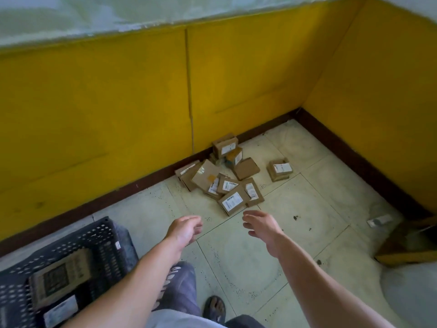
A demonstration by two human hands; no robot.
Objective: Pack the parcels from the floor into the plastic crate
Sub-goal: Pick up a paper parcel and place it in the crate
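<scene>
At your left side, the plastic crate (pixel 106 235) holds what look like two parcels (blur makes the count unsure). Your left hand (pixel 185 229) and right hand (pixel 262 224) reach forward empty, fingers relaxed and apart. Just beyond lies the nearest parcel (pixel 233 201), likely light, stiff cardboard: grip it across its short edges. Behind it, the pile of parcels (pixel 212 178) sits against the yellow wall (pixel 118 102).

Bare floor (pixel 222 233) lies open between and just ahead of the fingers of the left hand (pixel 185 229) and right hand (pixel 263 224). Beyond the fingertips the parcel pile (pixel 227 185) blocks the yellow wall (pixel 118 102); the crate (pixel 104 233), apparently part-filled, stands behind the left fingers.
</scene>
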